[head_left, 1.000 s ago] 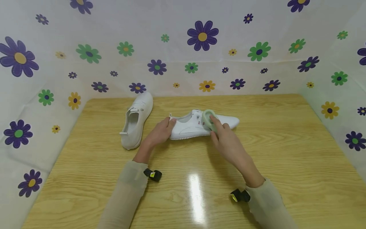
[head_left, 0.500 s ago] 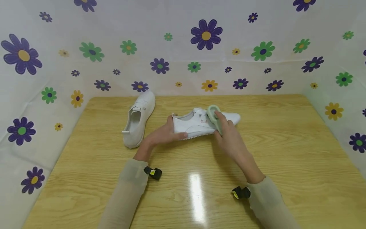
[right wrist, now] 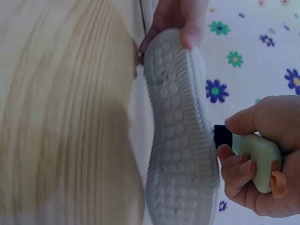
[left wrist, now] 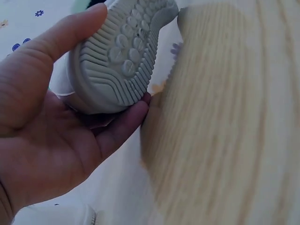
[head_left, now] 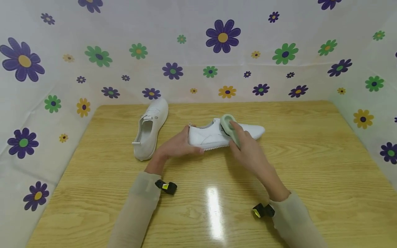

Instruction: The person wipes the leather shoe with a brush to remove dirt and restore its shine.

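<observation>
My left hand (head_left: 178,144) grips the heel of a white lace-up shoe (head_left: 207,136), its thumb along the sole's edge. The shoe is tipped on its side, toe to the right; its grey ridged sole (left wrist: 122,51) faces the left wrist camera. In my right hand (head_left: 249,151) is a pale green brush (head_left: 233,133), whose dark bristles (right wrist: 222,136) press on the shoe's upper near the laces. Seen from the right wrist, fingers and thumb curl round the brush, and an orange loop (right wrist: 278,183) hangs from its end.
A second white shoe (head_left: 156,125) stands on the wooden table (head_left: 294,155) to the left, toe toward the back. Flower-printed white cloth (head_left: 192,34) rises behind the table and along both sides.
My left thumb has shifted from the heel's top to the sole's edge, and the shoe has tipped and slid slightly right. The brush moved away toward the back, then left again over the upper.
</observation>
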Demonstrator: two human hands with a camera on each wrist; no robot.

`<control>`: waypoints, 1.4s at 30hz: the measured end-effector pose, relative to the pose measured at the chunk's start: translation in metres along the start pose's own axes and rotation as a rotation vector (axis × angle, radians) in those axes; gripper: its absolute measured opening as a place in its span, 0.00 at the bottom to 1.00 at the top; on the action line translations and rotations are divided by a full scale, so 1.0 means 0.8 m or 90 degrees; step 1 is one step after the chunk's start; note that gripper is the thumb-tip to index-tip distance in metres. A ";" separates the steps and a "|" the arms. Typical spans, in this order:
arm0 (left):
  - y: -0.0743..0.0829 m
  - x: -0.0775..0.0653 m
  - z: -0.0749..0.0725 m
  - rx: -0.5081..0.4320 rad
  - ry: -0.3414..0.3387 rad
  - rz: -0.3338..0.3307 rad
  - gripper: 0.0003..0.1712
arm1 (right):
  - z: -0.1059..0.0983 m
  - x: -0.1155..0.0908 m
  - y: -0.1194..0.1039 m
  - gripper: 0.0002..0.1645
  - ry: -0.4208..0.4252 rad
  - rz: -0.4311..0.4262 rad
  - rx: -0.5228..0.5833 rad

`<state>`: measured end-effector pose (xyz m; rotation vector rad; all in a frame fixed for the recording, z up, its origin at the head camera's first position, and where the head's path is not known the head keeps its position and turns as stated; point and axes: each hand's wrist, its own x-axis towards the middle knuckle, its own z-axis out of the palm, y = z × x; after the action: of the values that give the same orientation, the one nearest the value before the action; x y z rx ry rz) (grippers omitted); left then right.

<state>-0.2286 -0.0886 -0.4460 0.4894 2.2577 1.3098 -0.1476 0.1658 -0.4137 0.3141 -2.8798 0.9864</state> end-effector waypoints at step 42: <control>-0.007 0.006 0.009 0.007 -0.119 0.084 0.52 | 0.031 -0.012 -0.024 0.33 -0.076 -0.116 -0.108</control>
<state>-0.2285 -0.0836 -0.4547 0.7443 2.1097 1.2587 -0.1340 0.1375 -0.4229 0.6291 -2.9486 0.7111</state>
